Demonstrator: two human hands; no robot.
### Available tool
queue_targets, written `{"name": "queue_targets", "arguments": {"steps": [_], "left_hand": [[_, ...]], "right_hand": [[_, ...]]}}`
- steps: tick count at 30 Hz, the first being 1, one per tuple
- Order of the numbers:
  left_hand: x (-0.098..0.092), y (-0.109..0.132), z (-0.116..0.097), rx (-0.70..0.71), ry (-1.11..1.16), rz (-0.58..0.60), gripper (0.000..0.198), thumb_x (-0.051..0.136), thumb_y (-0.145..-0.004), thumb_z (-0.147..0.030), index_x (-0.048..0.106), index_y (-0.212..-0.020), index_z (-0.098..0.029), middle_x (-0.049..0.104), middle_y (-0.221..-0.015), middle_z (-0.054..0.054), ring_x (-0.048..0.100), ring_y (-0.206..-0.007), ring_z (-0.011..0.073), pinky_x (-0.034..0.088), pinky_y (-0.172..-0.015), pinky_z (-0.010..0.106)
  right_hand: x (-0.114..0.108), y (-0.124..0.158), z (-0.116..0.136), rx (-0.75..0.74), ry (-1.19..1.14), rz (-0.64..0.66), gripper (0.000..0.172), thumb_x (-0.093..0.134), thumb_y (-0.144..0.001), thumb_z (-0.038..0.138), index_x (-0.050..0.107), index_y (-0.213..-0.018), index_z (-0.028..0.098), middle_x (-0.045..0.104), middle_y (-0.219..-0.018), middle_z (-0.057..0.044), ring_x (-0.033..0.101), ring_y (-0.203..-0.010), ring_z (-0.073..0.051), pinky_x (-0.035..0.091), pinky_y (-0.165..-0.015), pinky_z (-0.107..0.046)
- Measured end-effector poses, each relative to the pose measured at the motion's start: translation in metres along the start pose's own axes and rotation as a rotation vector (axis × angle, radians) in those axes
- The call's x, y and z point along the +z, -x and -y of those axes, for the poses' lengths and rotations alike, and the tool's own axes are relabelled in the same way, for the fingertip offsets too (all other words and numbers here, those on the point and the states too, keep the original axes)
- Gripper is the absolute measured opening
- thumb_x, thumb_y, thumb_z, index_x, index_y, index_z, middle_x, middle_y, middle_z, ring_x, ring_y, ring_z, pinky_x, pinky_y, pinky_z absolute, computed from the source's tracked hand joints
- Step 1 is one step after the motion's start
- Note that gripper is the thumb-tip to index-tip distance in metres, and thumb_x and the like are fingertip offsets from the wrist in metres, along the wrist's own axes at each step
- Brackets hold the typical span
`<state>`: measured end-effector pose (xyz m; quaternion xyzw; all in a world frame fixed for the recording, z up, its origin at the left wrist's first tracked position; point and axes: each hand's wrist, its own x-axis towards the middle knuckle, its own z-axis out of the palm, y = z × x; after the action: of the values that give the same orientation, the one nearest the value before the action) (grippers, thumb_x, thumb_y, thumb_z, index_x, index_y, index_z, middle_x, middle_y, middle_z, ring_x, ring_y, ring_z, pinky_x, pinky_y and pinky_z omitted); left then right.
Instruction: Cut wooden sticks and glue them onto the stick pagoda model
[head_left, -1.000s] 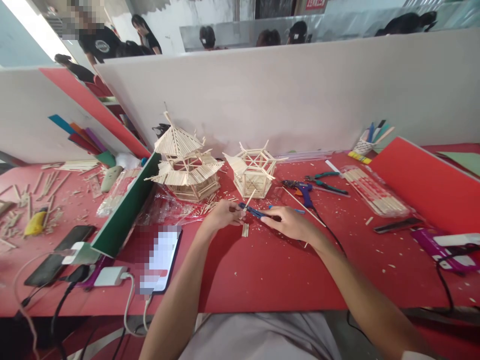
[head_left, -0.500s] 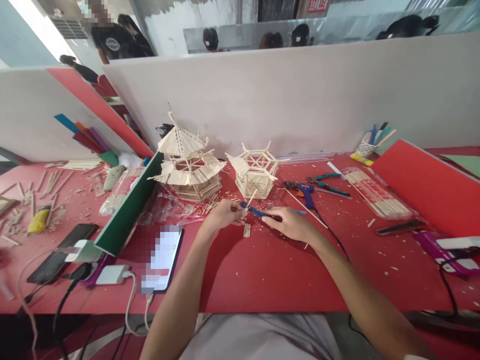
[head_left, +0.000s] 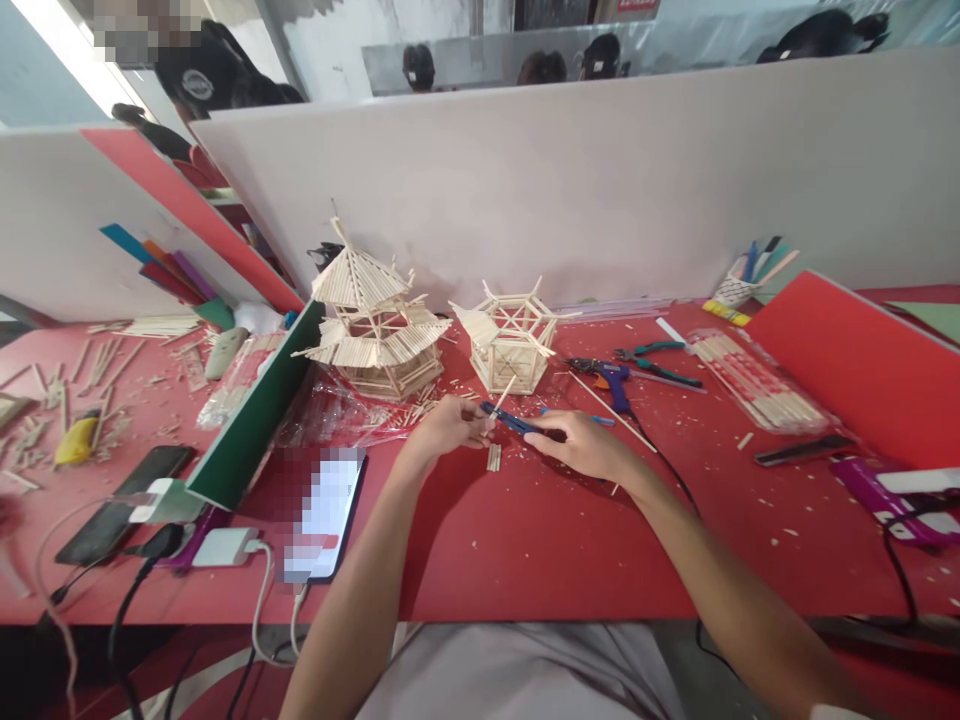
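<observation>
My left hand [head_left: 451, 428] pinches a thin wooden stick [head_left: 505, 391] that points up and away. My right hand [head_left: 583, 442] is closed round the handles of dark blue pliers [head_left: 513, 420], and their jaws lie across the stick beside my left fingertips. Just below, a few short cut sticks [head_left: 493, 458] rest side by side on the red table. Beyond my hands stands a partly roofed six-sided stick frame [head_left: 511, 345]. To its left is a two-tiered stick pavilion [head_left: 373, 320] with a pointed roof.
Right of my hands lie a blue glue gun [head_left: 613, 383], green-handled pliers [head_left: 664, 368], packed sticks [head_left: 757, 380] and a dark utility knife [head_left: 802, 451]. On the left are a green divider [head_left: 259, 415], a lit phone [head_left: 326, 512] and charger cables. A white partition [head_left: 570, 180] closes the back.
My hands, the stick and the pliers keep nearly the same position. The camera view has shifted slightly, and the person standing at the back left has moved left.
</observation>
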<state>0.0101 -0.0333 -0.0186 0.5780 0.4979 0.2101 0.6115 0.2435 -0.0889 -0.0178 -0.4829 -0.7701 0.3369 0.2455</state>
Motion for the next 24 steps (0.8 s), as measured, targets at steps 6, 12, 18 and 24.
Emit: {"name": "queue_targets", "arguments": {"steps": [6, 12, 18, 24], "left_hand": [[-0.001, -0.001, 0.001, 0.007, 0.009, 0.003, 0.012, 0.075, -0.080, -0.017, 0.069, -0.071, -0.013, 0.069, -0.065, 0.002, 0.069, -0.061, 0.0126, 0.059, -0.064, 0.024], [-0.001, 0.001, 0.000, 0.039, -0.010, 0.034, 0.011, 0.075, -0.080, -0.019, 0.070, -0.072, -0.013, 0.069, -0.065, 0.002, 0.068, -0.062, 0.0119, 0.059, -0.066, 0.024], [-0.001, 0.001, 0.000, 0.033, -0.024, 0.057, 0.010, 0.075, -0.080, -0.019, 0.070, -0.073, -0.013, 0.068, -0.064, 0.001, 0.068, -0.062, 0.0118, 0.059, -0.066, 0.023], [-0.002, 0.001, 0.001, 0.033, 0.030, 0.025, 0.004, 0.072, -0.080, -0.014, 0.069, -0.078, -0.013, 0.068, -0.068, 0.000, 0.069, -0.064, 0.0118, 0.060, -0.067, 0.023]], "right_hand": [[-0.001, 0.001, 0.005, 0.008, 0.031, -0.010, 0.034, 0.051, -0.096, 0.041, 0.076, -0.111, 0.025, 0.078, -0.102, -0.003, 0.071, -0.090, -0.024, 0.050, -0.078, -0.030], [0.002, 0.003, 0.011, 0.050, 0.104, -0.002, 0.035, 0.047, -0.096, 0.045, 0.074, -0.096, 0.022, 0.075, -0.082, -0.002, 0.068, -0.076, -0.022, 0.043, -0.064, -0.026], [0.007, 0.004, 0.009, 0.054, 0.146, -0.008, 0.029, 0.050, -0.096, 0.041, 0.072, -0.095, 0.023, 0.075, -0.081, -0.004, 0.068, -0.074, -0.022, 0.043, -0.067, -0.027], [0.007, 0.004, 0.008, 0.014, 0.158, -0.022, 0.030, 0.048, -0.098, 0.039, 0.073, -0.104, 0.023, 0.076, -0.091, -0.006, 0.069, -0.083, -0.023, 0.045, -0.072, -0.028]]}}
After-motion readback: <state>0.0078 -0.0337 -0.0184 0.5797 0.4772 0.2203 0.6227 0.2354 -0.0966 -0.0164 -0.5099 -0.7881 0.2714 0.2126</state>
